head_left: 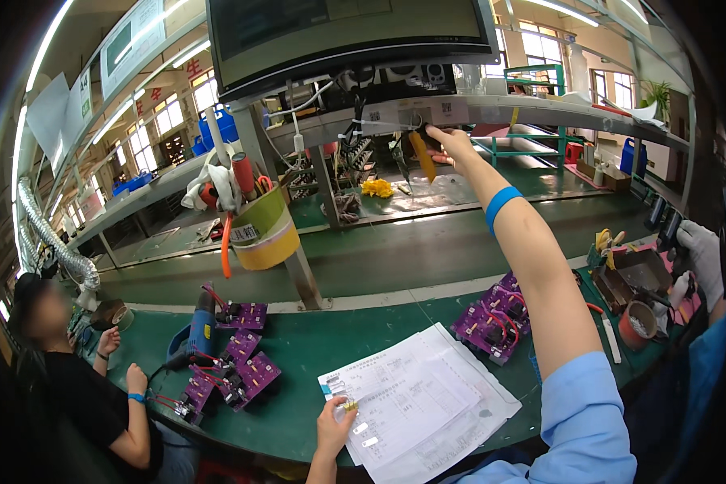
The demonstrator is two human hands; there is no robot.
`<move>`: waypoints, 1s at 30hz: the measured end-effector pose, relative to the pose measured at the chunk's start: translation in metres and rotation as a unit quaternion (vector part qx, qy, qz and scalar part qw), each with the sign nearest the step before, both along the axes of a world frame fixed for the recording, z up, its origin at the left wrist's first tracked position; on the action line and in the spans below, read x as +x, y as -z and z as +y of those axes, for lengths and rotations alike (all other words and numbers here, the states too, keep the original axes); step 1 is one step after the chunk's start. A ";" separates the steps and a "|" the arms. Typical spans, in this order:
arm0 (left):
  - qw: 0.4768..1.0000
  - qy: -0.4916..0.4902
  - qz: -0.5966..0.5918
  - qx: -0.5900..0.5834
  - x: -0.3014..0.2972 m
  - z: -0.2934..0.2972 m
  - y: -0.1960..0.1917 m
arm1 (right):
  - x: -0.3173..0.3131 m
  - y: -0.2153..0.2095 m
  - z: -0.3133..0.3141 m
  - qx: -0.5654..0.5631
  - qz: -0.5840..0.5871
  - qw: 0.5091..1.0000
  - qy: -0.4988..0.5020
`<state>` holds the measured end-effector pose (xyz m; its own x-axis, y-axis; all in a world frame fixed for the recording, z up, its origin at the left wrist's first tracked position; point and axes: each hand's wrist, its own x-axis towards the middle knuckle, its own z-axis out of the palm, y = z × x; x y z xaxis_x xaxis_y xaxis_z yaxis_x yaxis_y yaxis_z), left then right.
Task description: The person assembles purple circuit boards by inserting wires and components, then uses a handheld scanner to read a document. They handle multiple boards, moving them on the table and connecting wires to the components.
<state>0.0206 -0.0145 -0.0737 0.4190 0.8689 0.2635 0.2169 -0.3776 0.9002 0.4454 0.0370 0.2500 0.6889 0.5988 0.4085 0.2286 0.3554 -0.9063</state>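
Observation:
My left hand [333, 426] pinches the left edge of a stack of printed papers [427, 403] on the green bench, close to a metal clip at its corner. My right arm, with a blue wristband [502, 207], stretches far forward to the metal shelf beam [524, 110]. There my right hand [453, 151] has its fingers bent at a hook, beside a hanging orange-yellow tag [422, 157]. What those fingers grip is hidden. A dark green strip [401, 159] dangles left of the tag. Purple circuit boards [492, 323] with red wires lie under my right forearm.
More purple boards [254, 379] and a blue heat gun [198, 331] lie left of the papers. A green-yellow tool bucket [266, 230] hangs from a post. A monitor [351, 40] is overhead. One person [73, 379] sits at left; another's gloved hand [702, 254] is at right.

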 end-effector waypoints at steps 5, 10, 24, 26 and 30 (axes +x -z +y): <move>1.000 0.001 0.014 0.000 0.003 0.002 0.000 | 0.019 0.038 -0.006 -0.019 -0.036 0.997 0.059; 0.999 -0.003 0.009 -0.053 0.000 0.002 0.004 | -0.033 0.091 -0.024 -0.026 -0.206 0.978 0.009; 0.971 0.004 -0.087 -0.222 -0.004 0.031 -0.014 | -0.207 0.282 -0.037 -0.382 -0.492 0.656 -0.427; 0.935 0.014 -0.170 -0.310 -0.009 0.034 -0.013 | -0.202 0.282 -0.028 -0.368 -0.496 0.664 -0.421; 0.919 -0.017 -0.196 -0.340 -0.007 0.035 -0.012 | -0.195 0.288 -0.013 -0.353 -0.504 0.737 -0.279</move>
